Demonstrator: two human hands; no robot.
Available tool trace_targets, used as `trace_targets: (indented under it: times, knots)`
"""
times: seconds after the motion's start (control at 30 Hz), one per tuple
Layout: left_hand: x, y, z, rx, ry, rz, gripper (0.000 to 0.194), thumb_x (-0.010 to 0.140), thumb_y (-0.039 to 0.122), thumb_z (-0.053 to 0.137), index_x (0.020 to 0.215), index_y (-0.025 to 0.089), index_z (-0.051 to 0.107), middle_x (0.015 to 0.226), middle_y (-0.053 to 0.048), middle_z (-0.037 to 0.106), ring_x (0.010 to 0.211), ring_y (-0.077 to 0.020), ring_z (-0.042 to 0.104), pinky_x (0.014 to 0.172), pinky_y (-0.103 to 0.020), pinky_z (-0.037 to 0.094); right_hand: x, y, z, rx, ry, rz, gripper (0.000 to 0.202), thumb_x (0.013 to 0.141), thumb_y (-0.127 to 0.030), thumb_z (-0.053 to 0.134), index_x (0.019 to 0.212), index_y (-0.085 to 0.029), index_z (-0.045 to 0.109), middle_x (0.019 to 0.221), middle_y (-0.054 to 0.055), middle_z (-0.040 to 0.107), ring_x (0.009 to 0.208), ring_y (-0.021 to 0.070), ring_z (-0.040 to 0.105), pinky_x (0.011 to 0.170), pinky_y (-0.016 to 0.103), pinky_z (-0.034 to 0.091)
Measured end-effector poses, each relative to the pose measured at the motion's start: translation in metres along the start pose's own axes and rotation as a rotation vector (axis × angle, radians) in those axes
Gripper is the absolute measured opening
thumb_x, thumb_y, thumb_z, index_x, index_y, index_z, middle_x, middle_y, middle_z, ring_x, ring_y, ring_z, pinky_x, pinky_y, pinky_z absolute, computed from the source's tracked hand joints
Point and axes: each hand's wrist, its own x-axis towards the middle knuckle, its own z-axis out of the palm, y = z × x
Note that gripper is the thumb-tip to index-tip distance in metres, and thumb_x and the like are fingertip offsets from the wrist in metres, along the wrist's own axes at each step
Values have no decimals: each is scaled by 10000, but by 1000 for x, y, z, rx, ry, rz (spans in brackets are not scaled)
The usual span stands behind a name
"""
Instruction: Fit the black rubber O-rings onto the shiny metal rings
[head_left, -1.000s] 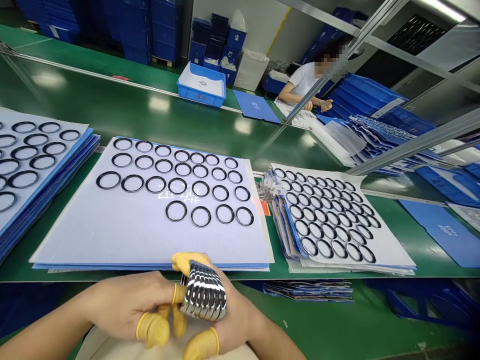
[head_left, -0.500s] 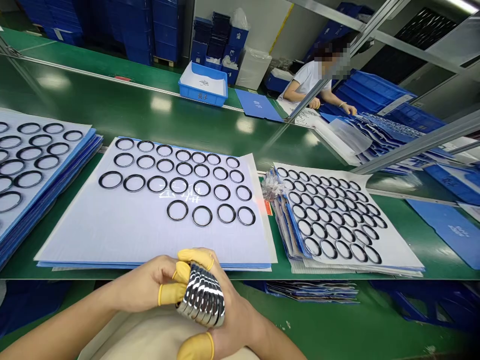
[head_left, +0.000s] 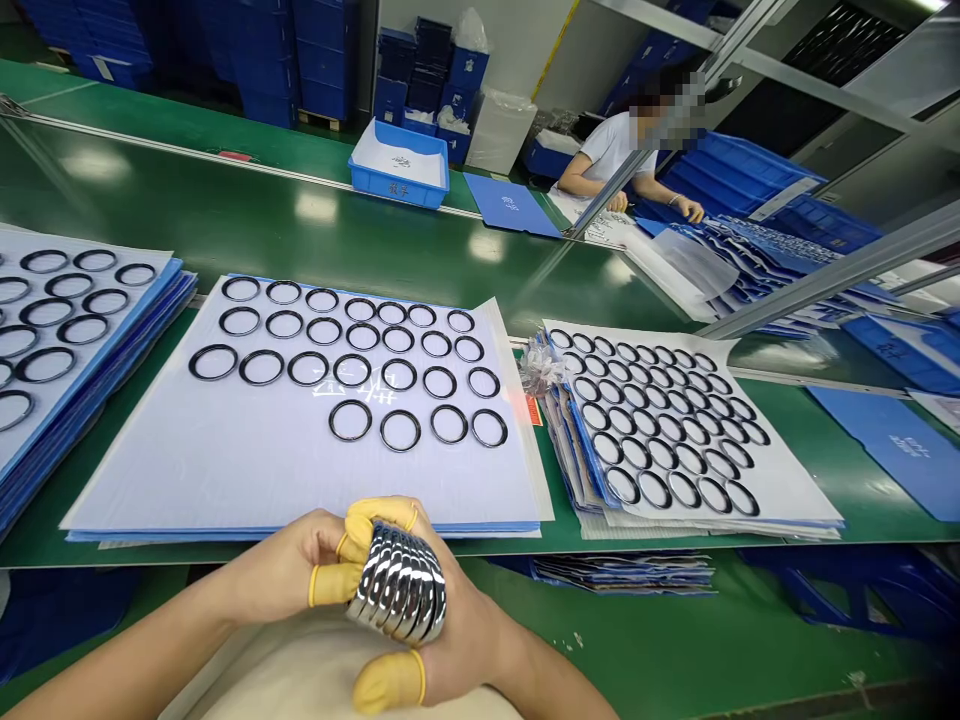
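Observation:
A stack of shiny metal rings (head_left: 401, 585) sits in my right hand (head_left: 457, 620), low in front of me. Its fingers, in yellow finger cots, wrap over the top, and the thumb lies apart below. My left hand (head_left: 289, 570), also in yellow cots, pinches at the left end of the stack; whether it grips a single ring is hidden. Just beyond both hands lies a white sheet (head_left: 202, 450) on blue boards. Rows of dark-rimmed rings (head_left: 352, 371) lie flat on its far and right parts, with bare sheet at the front left.
Another ring-covered stack of sheets (head_left: 97, 390) stands at left, and one (head_left: 787, 460) at right beside a crumpled clear plastic bunch (head_left: 541, 368). Across the green bench (head_left: 262, 220) are a blue tray (head_left: 397, 195), a slanting metal post (head_left: 825, 270) and a co-worker (head_left: 611, 160) handling sheets.
Both hands keep nearly the same hold on the ring stack, which has turned slightly. The whole view has shifted a little. The co-worker's hands have moved slightly.

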Motion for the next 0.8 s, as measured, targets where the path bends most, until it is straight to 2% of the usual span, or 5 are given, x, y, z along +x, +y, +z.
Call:
trace_targets:
  times: [0.27,0.47,0.53,0.67,0.8]
  knots:
    - [1,0,1,-5,-12,-2,217,838,345,681,838,145,763,795,-45,695,772,-155,577,743,-245,470,0,-5,-3,14,-29,32,637,707,-691,628,1186,-275,580,1161,88,472,1147,288,441,1048,463,320]
    - [-2,7,1,316,116,135,148,854,233,660,751,146,720,806,-27,668,758,-139,576,721,-221,463,-14,9,5,145,42,105,1114,662,-561,762,1484,-220,94,1319,153,469,1280,296,410,1063,456,341]
    - [-5,12,1,464,167,201,143,868,198,634,765,148,721,845,-40,668,799,-149,591,753,-229,470,-15,12,7,164,21,39,1095,713,-478,756,1493,-209,36,1311,142,516,1277,271,439,1101,458,290]
    - [-13,18,1,672,221,317,193,915,153,540,889,177,730,968,-70,692,875,-167,627,785,-243,490,-9,10,6,122,-14,-56,563,821,-379,662,1335,-258,468,1184,63,623,1181,225,530,1154,445,164]
    - [-19,16,0,902,249,499,242,943,139,472,910,185,708,1000,-73,691,882,-165,621,790,-251,480,-3,6,6,303,-70,44,379,832,-516,592,990,-184,686,1048,84,678,1019,221,611,976,368,445]
